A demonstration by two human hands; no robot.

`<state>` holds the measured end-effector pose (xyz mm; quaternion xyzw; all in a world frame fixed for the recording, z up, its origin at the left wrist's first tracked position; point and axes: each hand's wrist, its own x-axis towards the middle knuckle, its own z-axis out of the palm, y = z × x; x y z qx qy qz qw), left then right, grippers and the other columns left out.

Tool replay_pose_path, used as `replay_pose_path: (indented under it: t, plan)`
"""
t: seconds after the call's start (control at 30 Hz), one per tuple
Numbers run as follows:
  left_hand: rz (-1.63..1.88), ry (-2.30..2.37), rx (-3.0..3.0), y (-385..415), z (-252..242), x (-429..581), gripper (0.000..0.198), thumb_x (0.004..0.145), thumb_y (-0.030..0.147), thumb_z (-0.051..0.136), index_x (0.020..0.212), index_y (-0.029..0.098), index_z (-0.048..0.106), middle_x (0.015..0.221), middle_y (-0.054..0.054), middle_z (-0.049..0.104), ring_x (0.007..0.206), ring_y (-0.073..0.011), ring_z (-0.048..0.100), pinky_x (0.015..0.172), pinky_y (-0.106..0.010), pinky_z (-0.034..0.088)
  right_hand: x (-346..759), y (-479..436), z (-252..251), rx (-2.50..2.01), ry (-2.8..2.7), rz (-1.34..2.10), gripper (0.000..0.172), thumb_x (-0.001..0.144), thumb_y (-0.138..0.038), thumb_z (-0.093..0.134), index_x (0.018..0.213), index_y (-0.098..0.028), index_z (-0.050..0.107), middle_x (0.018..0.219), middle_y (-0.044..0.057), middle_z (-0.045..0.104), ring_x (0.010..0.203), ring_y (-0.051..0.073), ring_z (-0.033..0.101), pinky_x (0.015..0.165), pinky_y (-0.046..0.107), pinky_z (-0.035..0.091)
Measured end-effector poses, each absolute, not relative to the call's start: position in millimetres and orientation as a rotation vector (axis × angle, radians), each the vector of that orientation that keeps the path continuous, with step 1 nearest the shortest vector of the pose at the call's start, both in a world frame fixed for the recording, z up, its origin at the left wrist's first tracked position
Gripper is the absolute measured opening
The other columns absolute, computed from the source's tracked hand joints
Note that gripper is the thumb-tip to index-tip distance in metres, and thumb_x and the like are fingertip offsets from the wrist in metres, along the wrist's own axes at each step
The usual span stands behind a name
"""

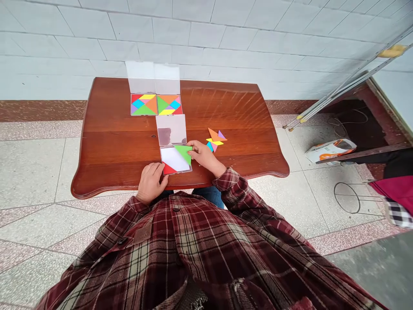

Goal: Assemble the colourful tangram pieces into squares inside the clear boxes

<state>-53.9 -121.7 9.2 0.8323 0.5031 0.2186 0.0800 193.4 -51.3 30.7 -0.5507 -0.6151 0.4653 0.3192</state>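
Note:
A square tangram case (171, 157) lies at the table's front edge, its clear lid (174, 131) folded back. Inside it a red triangle (168, 168) fills the near left corner, and the white base shows across the middle. My right hand (206, 157) pinches a large green triangle (184, 151) by its right side, over the case's far right corner. My left hand (150, 180) grips the near left corner of the case, thumb toward me, beside the red triangle. Loose tangram pieces (214, 140), orange, purple, yellow, pink and blue, lie in a small heap to the right.
Two filled tangram cases (143, 104) stand side by side farther back, lids raised toward the tiled wall (193, 38). The brown wooden table (112, 142) has curved front corners. At right are metal crutches (338, 88), a white and orange bag (332, 150) and a wire ring (346, 198).

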Motion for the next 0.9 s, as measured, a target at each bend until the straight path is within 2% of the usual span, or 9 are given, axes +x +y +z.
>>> replay_pose_path:
  t: [0.53, 0.67, 0.77, 0.9]
  plan:
    - [0.653, 1.509, 2.503, -121.5, 9.0, -53.0, 0.042, 0.090, 0.036, 0.046, 0.121, 0.010, 0.059, 0.119, -0.016, 0.064, 0.113, -0.0287, 0.056, 0.101, -0.044, 0.042, 189.1, -46.2, 23.1, -1.447, -1.480, 1.296, 0.026, 0.071, -0.027, 0.060, 0.093, -0.022, 0.048, 0.059, -0.012, 0.048, 0.051, 0.009, 0.049, 0.057, 0.025, 0.038]
    - [0.653, 1.506, 2.470, -122.4, 10.5, -52.6, 0.043, 0.089, 0.036, 0.046, 0.121, 0.010, 0.058, 0.120, -0.017, 0.063, 0.114, -0.0286, 0.055, 0.104, -0.044, 0.041, 187.4, -47.1, 22.7, -1.455, -1.491, 1.283, 0.018, 0.072, -0.027, 0.059, 0.086, -0.022, 0.049, 0.061, -0.009, 0.050, 0.055, 0.010, 0.049, 0.060, 0.026, 0.040]
    - [0.636, 1.504, 2.461, -122.8, 10.8, -53.2, 0.042, 0.089, 0.035, 0.046, 0.122, 0.011, 0.058, 0.119, -0.017, 0.063, 0.114, -0.0290, 0.054, 0.103, -0.045, 0.041, 182.9, -50.3, 27.6, -1.473, -1.583, 1.126, 0.010, 0.074, -0.026, 0.057, 0.079, -0.022, 0.048, 0.066, -0.006, 0.052, 0.061, 0.011, 0.049, 0.063, 0.026, 0.040]
    - [0.654, 1.495, 2.496, -122.9, 8.4, -54.5, 0.041, 0.089, 0.034, 0.047, 0.122, 0.014, 0.058, 0.117, -0.015, 0.064, 0.113, -0.0286, 0.055, 0.102, -0.045, 0.043, 167.9, -56.5, 41.1, -1.485, -1.854, 0.778, 0.004, 0.082, -0.019, 0.052, 0.080, -0.022, 0.049, 0.078, -0.001, 0.056, 0.071, 0.014, 0.052, 0.069, 0.028, 0.041]
